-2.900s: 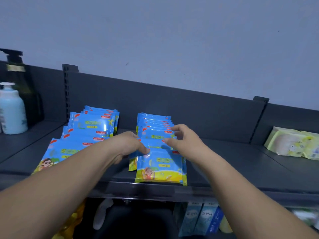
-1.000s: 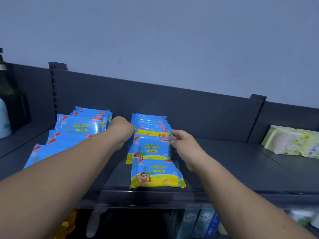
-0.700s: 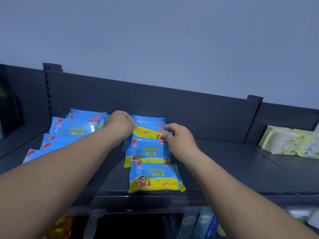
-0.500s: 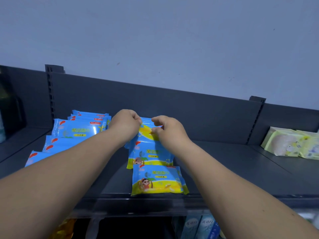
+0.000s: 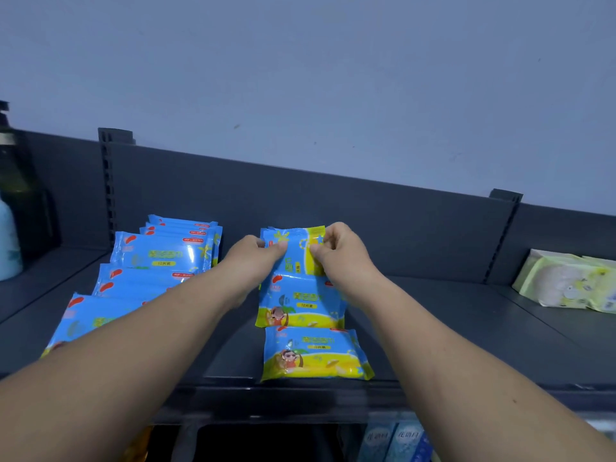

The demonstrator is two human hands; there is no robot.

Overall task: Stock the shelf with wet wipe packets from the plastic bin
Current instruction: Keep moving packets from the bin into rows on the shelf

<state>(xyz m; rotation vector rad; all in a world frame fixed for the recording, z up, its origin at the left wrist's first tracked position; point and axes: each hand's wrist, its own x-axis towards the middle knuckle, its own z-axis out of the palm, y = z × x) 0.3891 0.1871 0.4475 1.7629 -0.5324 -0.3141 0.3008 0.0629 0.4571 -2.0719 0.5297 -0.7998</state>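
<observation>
Blue and yellow wet wipe packets lie in two rows on a dark grey shelf (image 5: 466,331). At the back of the right row a raised packet (image 5: 296,251) stands tilted up, turned sideways. My left hand (image 5: 253,261) pinches its left edge and my right hand (image 5: 343,255) pinches its right edge. Below it a second packet (image 5: 300,301) lies flat, and a front packet (image 5: 316,353) rests near the shelf lip. The left row (image 5: 160,258) holds several overlapping packets, partly hidden by my left forearm. The plastic bin is not in view.
Pale green wipe packs (image 5: 566,281) sit on the neighbouring shelf at the right. A light blue bottle (image 5: 8,241) and a dark pump bottle (image 5: 13,181) stand at the far left. Blue boxes (image 5: 396,441) show on the lower shelf. The shelf's back panel (image 5: 366,221) rises behind the rows.
Both hands moved from the row's sides to its back and lifted a packet there, turning it upright and sideways. The front two packets stayed flat.
</observation>
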